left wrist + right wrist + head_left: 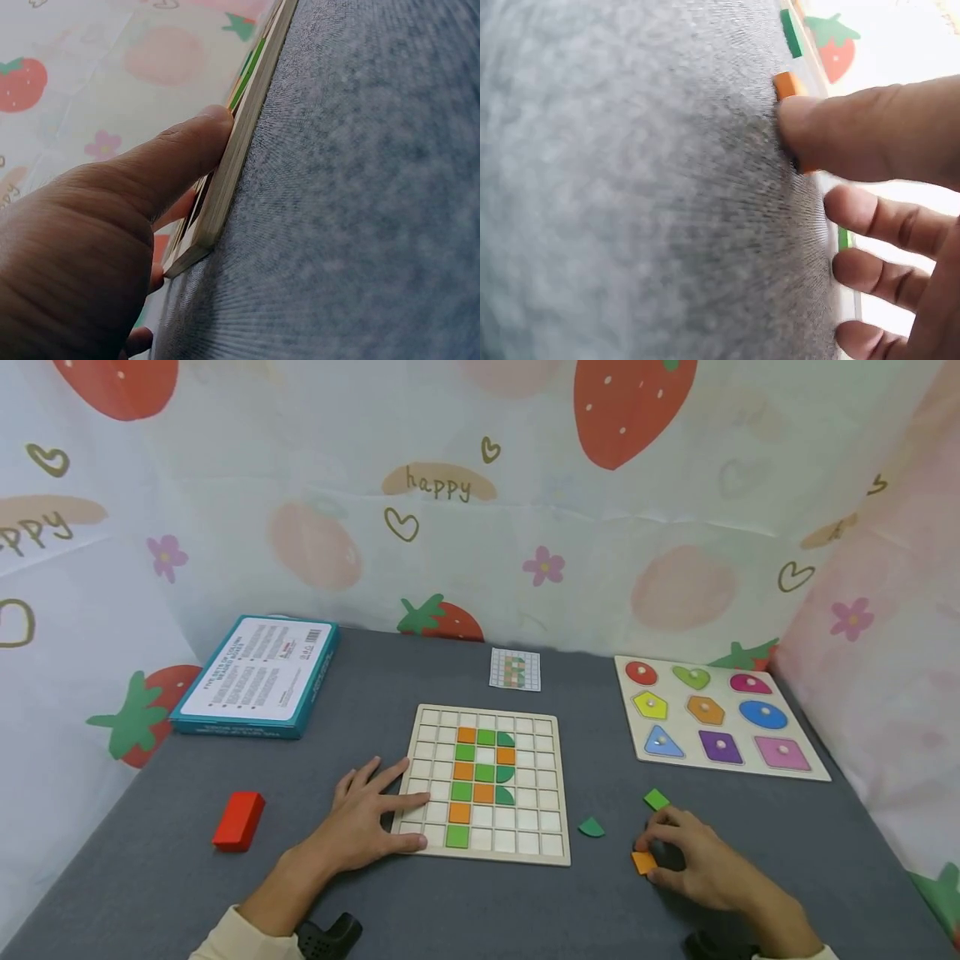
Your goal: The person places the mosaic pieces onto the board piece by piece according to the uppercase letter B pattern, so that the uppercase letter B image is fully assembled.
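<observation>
A wooden grid board [527, 820] lies mid-table, with several orange and green square tiles and green quarter-round tiles set in its middle columns. My left hand [360, 818] rests on the board's left side with fingers spread; its thumb [214, 124] lies over the rim in the left wrist view. To the right of the board, my right hand [701, 856] pinches an orange square tile [643, 862] between thumb and forefinger, low at the tablecloth. Just beyond those fingers lies a green square tile [656, 799]. A loose green quarter-round tile [591, 827] sits between board and right hand.
A small pattern card [515, 669] lies behind the board. At the back right is a knobbed shape puzzle [720, 743]. A teal box [255, 677] stands back left, with a red block [238, 821] nearer the front. Printed cloth [600, 593] hangs behind the table.
</observation>
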`<state>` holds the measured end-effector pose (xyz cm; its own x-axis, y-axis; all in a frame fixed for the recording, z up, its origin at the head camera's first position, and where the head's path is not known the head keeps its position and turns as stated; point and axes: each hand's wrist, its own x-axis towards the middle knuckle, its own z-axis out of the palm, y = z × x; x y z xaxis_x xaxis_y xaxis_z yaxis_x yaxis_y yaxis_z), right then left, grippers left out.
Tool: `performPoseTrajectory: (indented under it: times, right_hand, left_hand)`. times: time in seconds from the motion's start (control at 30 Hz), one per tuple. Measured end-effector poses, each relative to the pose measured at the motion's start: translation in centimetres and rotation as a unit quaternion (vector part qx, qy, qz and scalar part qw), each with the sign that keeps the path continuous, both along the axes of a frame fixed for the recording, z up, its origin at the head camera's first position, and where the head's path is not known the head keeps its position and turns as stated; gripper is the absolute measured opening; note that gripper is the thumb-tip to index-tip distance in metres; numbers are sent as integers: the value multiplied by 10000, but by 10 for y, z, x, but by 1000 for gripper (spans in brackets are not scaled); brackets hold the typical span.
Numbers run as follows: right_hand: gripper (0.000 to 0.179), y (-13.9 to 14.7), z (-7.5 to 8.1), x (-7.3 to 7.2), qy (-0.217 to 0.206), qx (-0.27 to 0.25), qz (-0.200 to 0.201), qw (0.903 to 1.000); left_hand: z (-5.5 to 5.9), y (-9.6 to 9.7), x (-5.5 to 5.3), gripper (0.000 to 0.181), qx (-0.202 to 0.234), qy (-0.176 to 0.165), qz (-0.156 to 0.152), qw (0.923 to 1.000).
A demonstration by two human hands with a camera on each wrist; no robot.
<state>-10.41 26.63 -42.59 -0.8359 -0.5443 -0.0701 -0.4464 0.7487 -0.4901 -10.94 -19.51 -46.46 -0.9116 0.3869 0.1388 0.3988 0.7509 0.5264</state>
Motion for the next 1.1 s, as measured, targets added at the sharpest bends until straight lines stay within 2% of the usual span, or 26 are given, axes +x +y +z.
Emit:
performPoseTrajectory:
  times: [0.17, 0.4, 0.53, 0.77, 0.87, 1.1]
  right_hand:
    - [23, -5, 5, 0, 207, -422, -96, 9988]
    - [33, -23, 19, 2, 1267, -1167, 163, 9849]
    - [31, -38, 31, 4, 1525, -1334, 229, 9790]
    - [34, -62, 45, 4, 1697, -1771, 456, 9684]
    - [32, -70, 47, 3, 1649, -1839, 446, 9680]
    - [29, -88, 48, 4, 1369, -2045, 278, 9688]
  left_hand:
    - [0, 0, 0, 62, 13, -8, 3, 10000]
    - [-1, 0, 0, 61, 17, -2, 8, 10000]
    - [-1, 0, 0, 62, 28, 3, 0, 10000]
    - [-1, 1, 0, 61, 55, 110, 12, 9999]
    - [-2, 1, 0, 60, 75, 167, 9, 9998]
    - [-1, 1, 1, 62, 26, 72, 1, 10000]
